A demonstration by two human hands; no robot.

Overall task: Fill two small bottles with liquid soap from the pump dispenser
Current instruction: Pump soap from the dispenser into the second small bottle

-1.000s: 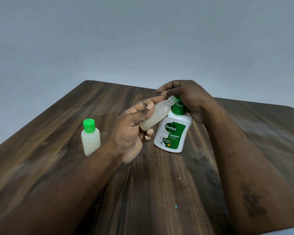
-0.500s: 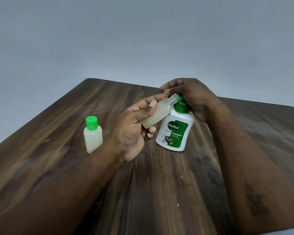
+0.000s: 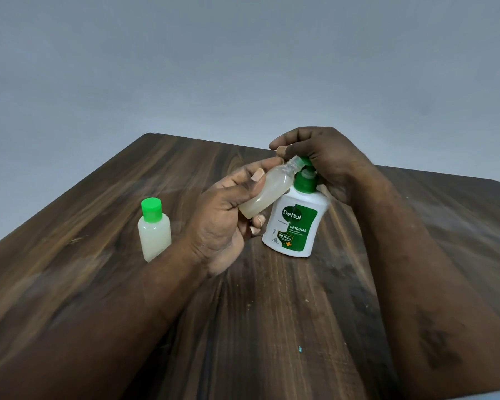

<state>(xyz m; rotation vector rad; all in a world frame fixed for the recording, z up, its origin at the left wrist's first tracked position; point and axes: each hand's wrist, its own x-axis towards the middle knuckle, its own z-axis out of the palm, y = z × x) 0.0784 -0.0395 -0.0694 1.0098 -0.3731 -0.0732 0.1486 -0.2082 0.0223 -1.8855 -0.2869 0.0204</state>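
Right now you are holding the bottle (image 3: 267,192) in your left hand (image 3: 228,215), thumb lying along its top and fingers curling underneath, so that hand is clamped on it. You are tilting it, base low and toward you, open neck raised to the right, because the neck has to meet the spout of the dispenser (image 3: 296,223). The neck is sitting right at the green spout; whether the two are touching I cannot tell, since your fingers are covering the join.

Your right hand (image 3: 326,160) is arching over the pump head with its fingers curling down round it, closed on the dispenser from above. That grip is letting you press the pump and steady the dispenser at once. The dispenser is standing upright on the bench (image 3: 272,327), label facing you.

The bottle is showing pale soap along most of its length, so I am judging this fill as nearly done. The capped bottle (image 3: 153,229) is standing upright on the bench just left of your left forearm, also pale inside and with its green cap on; it is looking finished and parked out of the way. No loose cap is showing.

With the level this high, you are risking soap running out at the neck if you are letting the mouth dip.
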